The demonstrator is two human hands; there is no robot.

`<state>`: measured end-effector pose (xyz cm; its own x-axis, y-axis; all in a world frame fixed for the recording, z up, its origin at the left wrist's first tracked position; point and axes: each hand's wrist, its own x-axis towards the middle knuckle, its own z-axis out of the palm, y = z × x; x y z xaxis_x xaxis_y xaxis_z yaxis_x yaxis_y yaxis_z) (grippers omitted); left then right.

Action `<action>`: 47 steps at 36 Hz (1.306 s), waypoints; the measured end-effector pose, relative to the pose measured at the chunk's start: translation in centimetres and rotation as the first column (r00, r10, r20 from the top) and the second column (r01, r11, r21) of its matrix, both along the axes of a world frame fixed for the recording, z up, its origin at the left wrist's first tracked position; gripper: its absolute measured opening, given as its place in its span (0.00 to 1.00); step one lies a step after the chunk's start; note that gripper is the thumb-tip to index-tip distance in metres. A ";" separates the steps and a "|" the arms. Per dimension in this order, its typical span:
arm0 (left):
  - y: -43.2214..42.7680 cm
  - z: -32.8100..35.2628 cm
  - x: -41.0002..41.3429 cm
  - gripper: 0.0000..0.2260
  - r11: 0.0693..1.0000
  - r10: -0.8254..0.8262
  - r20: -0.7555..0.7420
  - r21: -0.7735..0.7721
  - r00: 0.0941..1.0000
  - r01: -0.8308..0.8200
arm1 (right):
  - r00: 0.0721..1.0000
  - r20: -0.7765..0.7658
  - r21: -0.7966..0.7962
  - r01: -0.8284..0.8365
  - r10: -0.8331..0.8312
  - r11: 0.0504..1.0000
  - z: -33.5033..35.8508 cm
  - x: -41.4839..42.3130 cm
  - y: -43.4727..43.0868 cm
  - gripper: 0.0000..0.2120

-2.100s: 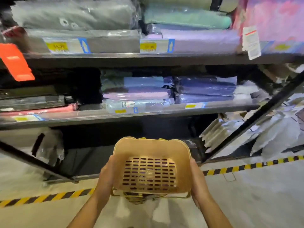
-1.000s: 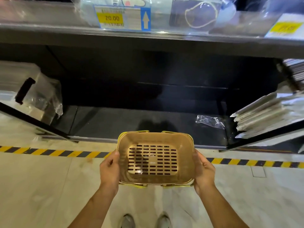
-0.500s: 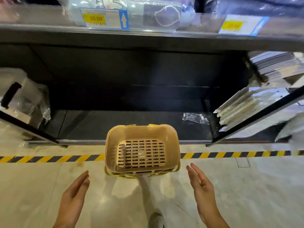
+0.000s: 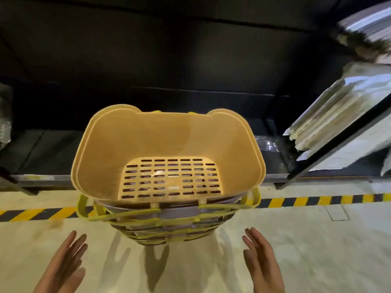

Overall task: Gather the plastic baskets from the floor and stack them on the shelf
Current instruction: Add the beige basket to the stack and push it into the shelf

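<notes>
A stack of several nested tan plastic baskets (image 4: 167, 144) with yellow handles stands on the pale floor, just in front of the dark bottom shelf (image 4: 53, 149). The top basket's slotted bottom faces me. My left hand (image 4: 65, 265) is flat and open at the lower left, apart from the stack. My right hand (image 4: 260, 261) is flat and open at the lower right, also clear of it. Neither hand touches a basket.
A yellow-and-black striped tape line (image 4: 317, 200) crosses the floor along the shelf front. Wrapped flat packages (image 4: 338, 115) lean on the shelf at the right behind a slanted black bar (image 4: 342, 140). A clear plastic scrap (image 4: 266, 144) lies on the shelf.
I carried the basket stack down, set it on the floor and let go with both hands. My view has since dropped much closer to the stack.
</notes>
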<state>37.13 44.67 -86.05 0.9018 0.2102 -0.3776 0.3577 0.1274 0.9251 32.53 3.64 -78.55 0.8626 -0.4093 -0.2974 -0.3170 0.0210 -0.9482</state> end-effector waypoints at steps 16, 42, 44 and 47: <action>-5.9 -7.5 5.7 0.64 0.950 -0.306 0.529 0.226 0.792 0.216 | 0.891 0.376 -0.207 -0.187 0.255 0.960 -13.8 5.1 0.3 0.55; -12.2 -3.8 7.2 0.57 0.956 -0.163 0.326 0.284 0.931 0.068 | 0.899 0.370 -0.183 -0.176 0.233 0.967 -11.7 10.0 4.2 0.51; -12.5 -3.6 7.9 0.50 0.955 -0.160 0.332 0.291 0.930 0.061 | 0.911 0.349 -0.182 -0.166 0.221 0.969 -11.4 10.8 4.2 0.51; -12.7 -3.2 8.9 0.42 0.961 -0.131 0.330 0.275 0.935 0.037 | 0.927 0.303 -0.207 -0.164 0.223 0.964 -11.4 12.1 3.8 0.45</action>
